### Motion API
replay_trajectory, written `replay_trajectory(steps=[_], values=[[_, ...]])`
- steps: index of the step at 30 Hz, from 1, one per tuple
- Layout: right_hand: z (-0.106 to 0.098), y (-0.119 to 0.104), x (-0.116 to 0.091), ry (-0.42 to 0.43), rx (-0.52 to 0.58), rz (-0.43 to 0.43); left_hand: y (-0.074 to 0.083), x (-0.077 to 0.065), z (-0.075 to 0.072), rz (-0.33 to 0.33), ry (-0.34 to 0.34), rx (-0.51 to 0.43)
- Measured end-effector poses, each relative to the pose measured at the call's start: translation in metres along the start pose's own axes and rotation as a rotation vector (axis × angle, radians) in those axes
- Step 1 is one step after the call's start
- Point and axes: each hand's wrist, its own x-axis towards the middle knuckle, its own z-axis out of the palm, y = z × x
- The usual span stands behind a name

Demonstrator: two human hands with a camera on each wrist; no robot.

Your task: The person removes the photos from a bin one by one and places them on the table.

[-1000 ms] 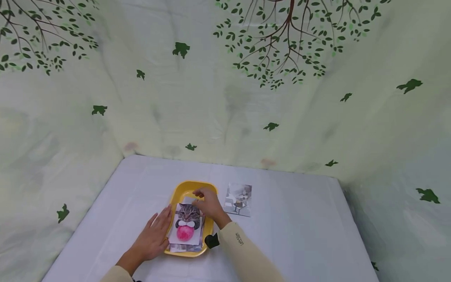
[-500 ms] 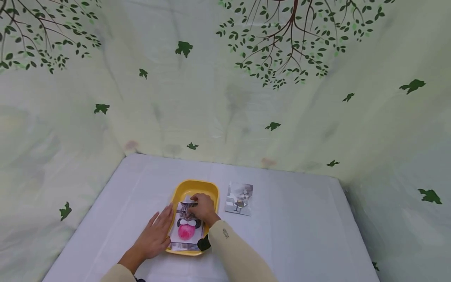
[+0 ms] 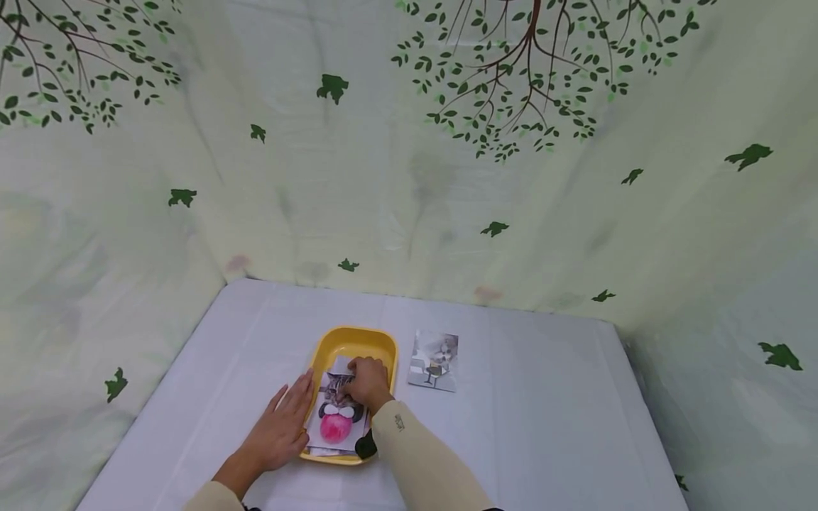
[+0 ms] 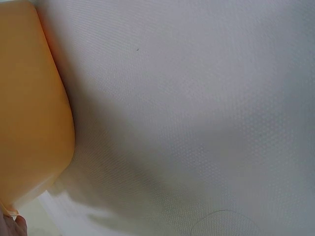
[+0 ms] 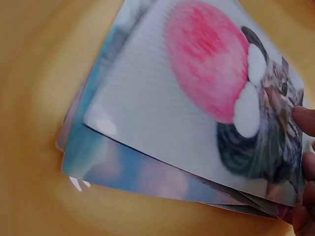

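A cat photo (image 3: 335, 426) with a pink ball on white lies on top of a loose stack of photos in a yellow tray (image 3: 350, 341). My right hand (image 3: 371, 380) pinches its far end, thumb on the printed face and fingers curled at the edge, as the right wrist view shows. Beneath it, a bluish photo (image 5: 128, 169) and other corners stick out unevenly. My left hand (image 3: 279, 429) rests along the tray's left rim with fingers straight. In the left wrist view, the tray's outer wall (image 4: 34, 108) fills the left side, a bit of finger below it.
Right of the tray, another photo (image 3: 433, 360) in grey tones lies flat on the white-covered table (image 3: 543, 411). Pale curtains (image 3: 409, 213) printed with leaves and branches hang behind and at both sides.
My right hand has come down from over the stack's far end and now pinches the cat photo, which has slid slightly toward the tray's near end. The left hand stays put.
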Motion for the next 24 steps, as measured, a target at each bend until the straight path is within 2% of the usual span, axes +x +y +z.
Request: replay_trajectory(steps=[5, 13, 20, 24], values=[[0.0000, -0.0004, -0.0006, -0.043, 0.028, 0.029, -0.0001, -0.0005, 0.0003, 0.006, 0.025, -0.002], [-0.0011, 0.0011, 0.0005, -0.071, 0.030, 0.018, 0.0031, 0.0023, -0.0041, -0.024, -0.071, -0.019], [-0.0032, 0.0009, 0.0011, -0.068, 0.079, -0.009, 0.0024, 0.0034, -0.0061, -0.013, -0.057, -0.005], [-0.0033, 0.0014, 0.0001, -0.084, 0.105, -0.051, 0.0027, 0.0034, -0.0054, -0.022, -0.078, -0.020]])
